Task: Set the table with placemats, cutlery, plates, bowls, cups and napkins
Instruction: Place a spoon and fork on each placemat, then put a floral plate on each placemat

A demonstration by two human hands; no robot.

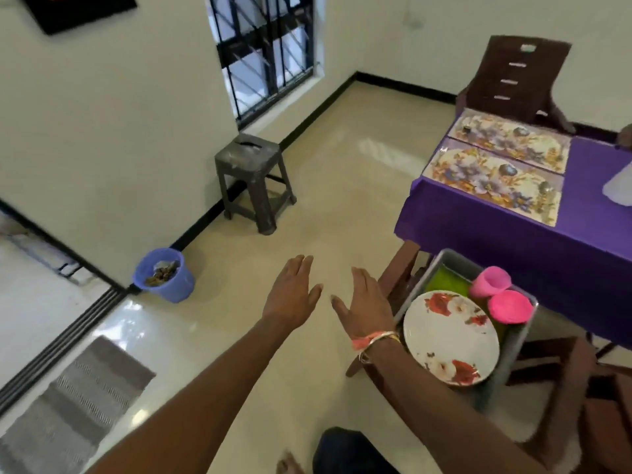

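While our left hand [292, 295] and right hand [367, 302] hover spread and empty above the floor, the floral plate [451, 338] and pink cups [501, 295] wait in the tray [441, 260]; two placemats [496, 181] dress the table [581, 234]. Plates likely come next.

Both forearms are bare. Just behind the right hand [367, 302], the wrist wears a pink band [360, 343] and a thin gold-coloured bangle [386, 335]. Below the left hand [290, 292] show a dark blue trouser leg [349, 449] and bare toes [289, 465].

The plate [451, 336] covers much of the tray [514, 343]; the right edge crops a white object [619, 186].
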